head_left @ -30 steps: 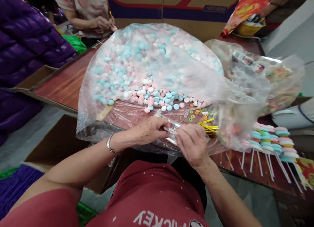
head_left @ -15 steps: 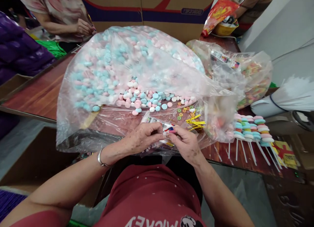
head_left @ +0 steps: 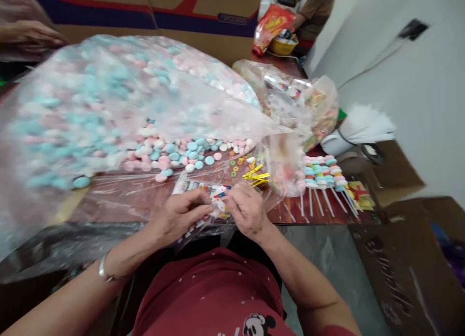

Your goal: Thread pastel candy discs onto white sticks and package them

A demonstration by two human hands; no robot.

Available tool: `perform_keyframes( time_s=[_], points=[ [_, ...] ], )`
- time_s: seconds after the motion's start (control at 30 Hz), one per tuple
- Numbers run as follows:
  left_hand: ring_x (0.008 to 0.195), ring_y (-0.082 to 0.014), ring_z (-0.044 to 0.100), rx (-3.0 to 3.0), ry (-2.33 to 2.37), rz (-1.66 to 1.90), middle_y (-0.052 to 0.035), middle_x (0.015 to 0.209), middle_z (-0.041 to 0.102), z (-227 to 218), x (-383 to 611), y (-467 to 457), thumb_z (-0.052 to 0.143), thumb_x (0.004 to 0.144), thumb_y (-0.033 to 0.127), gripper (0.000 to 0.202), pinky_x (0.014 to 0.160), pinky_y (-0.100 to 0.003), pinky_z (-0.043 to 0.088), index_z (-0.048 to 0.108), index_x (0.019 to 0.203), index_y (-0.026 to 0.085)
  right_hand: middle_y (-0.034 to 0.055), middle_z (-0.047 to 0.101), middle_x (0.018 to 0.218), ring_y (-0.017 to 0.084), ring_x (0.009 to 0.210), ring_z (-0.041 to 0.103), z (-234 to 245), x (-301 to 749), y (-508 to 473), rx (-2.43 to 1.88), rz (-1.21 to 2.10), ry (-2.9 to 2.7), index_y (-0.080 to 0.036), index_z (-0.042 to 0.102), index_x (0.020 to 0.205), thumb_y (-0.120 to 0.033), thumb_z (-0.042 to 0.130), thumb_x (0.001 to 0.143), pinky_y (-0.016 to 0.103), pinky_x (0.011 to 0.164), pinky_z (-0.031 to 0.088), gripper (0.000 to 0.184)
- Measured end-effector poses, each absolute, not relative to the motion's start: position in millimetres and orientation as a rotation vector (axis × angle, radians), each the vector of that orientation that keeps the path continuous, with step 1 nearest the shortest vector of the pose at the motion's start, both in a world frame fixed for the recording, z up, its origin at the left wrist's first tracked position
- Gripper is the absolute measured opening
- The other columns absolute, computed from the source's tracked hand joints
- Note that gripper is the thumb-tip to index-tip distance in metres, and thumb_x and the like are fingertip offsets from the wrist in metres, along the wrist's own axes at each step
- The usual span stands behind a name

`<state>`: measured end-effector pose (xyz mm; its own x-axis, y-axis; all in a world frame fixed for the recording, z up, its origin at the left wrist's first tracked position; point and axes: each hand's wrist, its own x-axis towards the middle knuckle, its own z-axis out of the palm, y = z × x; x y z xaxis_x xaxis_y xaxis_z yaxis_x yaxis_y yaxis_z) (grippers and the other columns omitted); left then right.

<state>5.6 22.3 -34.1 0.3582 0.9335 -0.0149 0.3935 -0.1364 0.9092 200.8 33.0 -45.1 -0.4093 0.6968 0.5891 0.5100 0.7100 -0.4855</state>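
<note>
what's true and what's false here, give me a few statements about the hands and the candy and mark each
1. The left hand and right hand both pinch a small printed packet. True.
2. The big clear bag holds green and orange candies. False: pink, blue and white discs.
3. Stacked candies on white sticks lie to the right of the hands. True.
4. The left wrist is bare. False: it wears a silver bracelet.
5. Yellow twist ties lie beyond the right hand. True.

Print on the small packet is unreadable; the candy bag is blurred.
</note>
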Motion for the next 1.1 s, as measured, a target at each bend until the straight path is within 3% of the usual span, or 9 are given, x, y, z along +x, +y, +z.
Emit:
perform_keyframes(
  time_s=[0.2, 0.33, 0.43, 0.73, 0.93, 1.1],
  points=[
    [0.048, -0.0100, 0.053, 1.914, 1.173, 0.784, 0.0029, 0.054, 0.061, -34.9, 11.3, 19.1, 0.049, 0.086, 0.035, 0.028, 0.048, -0.018, 0.042, 0.064, 0.069, 0.018, -0.0010, 0.048, 0.058, 0.013, 0.058, 0.046, -41.6, 207.4, 24.5, -0.974, 0.224, -2.036, -0.022, 0.046, 0.064, -0.033, 0.037, 0.101, 0.028, 0.060, 0.038, 0.040],
    [0.046, -0.0097, 0.055, 2.003, 1.162, 0.784, 0.0032, 0.055, 0.063, -36.4, 13.5, 17.8, 0.046, 0.088, 0.035, 0.030, 0.047, -0.016, 0.043, 0.064, 0.071, 0.019, 0.0019, 0.063, 0.077, 0.013, 0.071, 0.058, -32.5, 239.9, 19.0, -1.100, 0.350, -1.898, -0.020, 0.058, 0.085, -0.032, 0.042, 0.098, 0.025, 0.067, 0.045, 0.024],
    [0.049, -0.0100, 0.059, 2.037, 1.164, 0.823, 0.0028, 0.058, 0.066, -42.1, 8.7, 16.6, 0.049, 0.088, 0.034, 0.027, 0.050, -0.015, 0.045, 0.066, 0.074, 0.019, 0.0028, 0.067, 0.086, 0.016, 0.077, 0.061, -30.3, 289.1, 22.0, -1.452, 0.117, -1.633, -0.022, 0.060, 0.095, -0.031, 0.047, 0.094, 0.026, 0.069, 0.047, 0.016],
    [0.056, -0.0112, 0.063, 2.081, 1.103, 0.690, 0.0016, 0.065, 0.069, -53.8, -1.2, 9.8, 0.048, 0.092, 0.035, 0.026, 0.055, -0.015, 0.048, 0.067, 0.082, 0.020, 0.0105, 0.064, 0.088, 0.025, 0.087, 0.053, -42.2, 399.6, 52.6, -1.985, -0.348, -1.744, -0.019, 0.066, 0.086, -0.027, 0.044, 0.090, 0.035, 0.079, 0.042, 0.024],
    [0.057, -0.0117, 0.064, 2.107, 1.049, 0.710, 0.0013, 0.068, 0.070, -56.9, -1.0, 8.6, 0.050, 0.092, 0.034, 0.022, 0.056, -0.015, 0.049, 0.066, 0.085, 0.021, 0.0114, 0.059, 0.090, 0.026, 0.089, 0.048, -43.0, 391.6, 75.8, -2.100, -0.341, -1.944, -0.017, 0.069, 0.096, -0.023, 0.047, 0.090, 0.037, 0.082, 0.038, 0.023],
    [0.056, -0.0106, 0.062, 2.074, 1.064, 0.643, 0.0022, 0.066, 0.068, -59.9, -2.3, 6.1, 0.049, 0.092, 0.033, 0.022, 0.056, -0.015, 0.047, 0.066, 0.084, 0.021, 0.0107, 0.058, 0.085, 0.025, 0.087, 0.047, -44.1, 396.8, 86.9, -2.137, -0.263, -1.934, -0.017, 0.066, 0.081, -0.022, 0.047, 0.088, 0.036, 0.082, 0.038, 0.020]
  ],
)
